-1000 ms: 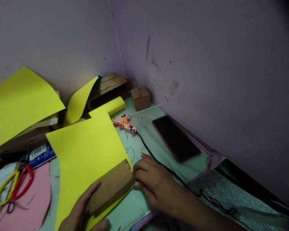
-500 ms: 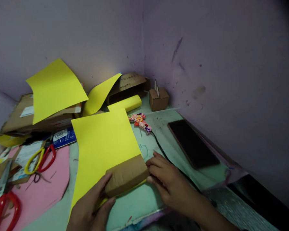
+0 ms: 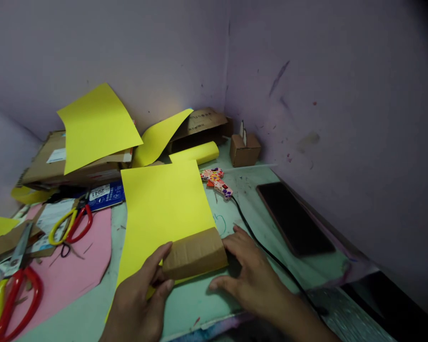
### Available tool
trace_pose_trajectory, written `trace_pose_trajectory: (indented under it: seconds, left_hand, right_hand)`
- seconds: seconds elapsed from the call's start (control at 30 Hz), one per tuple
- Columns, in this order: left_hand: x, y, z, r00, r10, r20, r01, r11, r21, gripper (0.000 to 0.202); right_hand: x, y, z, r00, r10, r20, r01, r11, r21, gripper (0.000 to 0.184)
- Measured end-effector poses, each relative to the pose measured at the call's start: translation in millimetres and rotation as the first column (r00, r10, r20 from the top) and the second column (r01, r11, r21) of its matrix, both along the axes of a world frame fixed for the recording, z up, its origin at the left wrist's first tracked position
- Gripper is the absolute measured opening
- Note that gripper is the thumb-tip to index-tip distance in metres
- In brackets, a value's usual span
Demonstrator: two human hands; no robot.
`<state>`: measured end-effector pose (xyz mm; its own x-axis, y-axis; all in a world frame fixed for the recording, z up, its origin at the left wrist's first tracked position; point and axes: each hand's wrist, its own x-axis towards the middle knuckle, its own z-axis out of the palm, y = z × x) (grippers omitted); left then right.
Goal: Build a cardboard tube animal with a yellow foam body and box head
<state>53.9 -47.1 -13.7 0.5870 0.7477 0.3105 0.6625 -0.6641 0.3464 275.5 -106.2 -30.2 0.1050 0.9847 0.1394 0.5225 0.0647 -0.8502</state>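
Observation:
A brown cardboard roll lies across the near end of a yellow paper sheet. My left hand holds the roll's left end, index finger at its upper edge and thumb at its lower edge. At the other end is my right hand, open, its fingers by the roll's right edge and its thumb spread away from it. A flower-patterned glue gun with a black cord lies beyond the sheet, partly covered by its edge.
Two pairs of scissors, one red-and-yellow pair and a nearer pair, lie on pink paper at left. A phone rests at right. Behind stand a cardboard box, a yellow roll and a small cardboard box.
My right thumb has moved off the cardboard roll and spread toward the table's front edge. The whole view has shifted, so things appear slightly further right.

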Motion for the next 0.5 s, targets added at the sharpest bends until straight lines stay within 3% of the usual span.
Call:
trace_pose_trajectory:
  seconds: [0.17, 0.37, 0.5]
  left_hand:
    - [3, 1, 3.5, 0.998, 0.041, 0.055, -0.036, 0.995, -0.092, 0.044]
    - [5, 2, 5.9, 0.999, 0.007, 0.048, 0.001, 0.987, -0.161, 0.041]
    - [3, -1, 1.7, 0.994, 0.021, 0.105, 0.01, 0.957, -0.29, 0.048]
  right_hand:
    - [-9, 8, -3.2, 0.986, -0.132, -0.106, 0.126, 0.99, -0.06, 0.027]
    - [-4, 14, 5.8, 0.959, -0.159, -0.233, 0.102, 0.966, -0.239, 0.023]
    - [-3, 12, 5.6, 0.96, -0.158, -0.232, 0.1, 0.964, -0.246, 0.019]
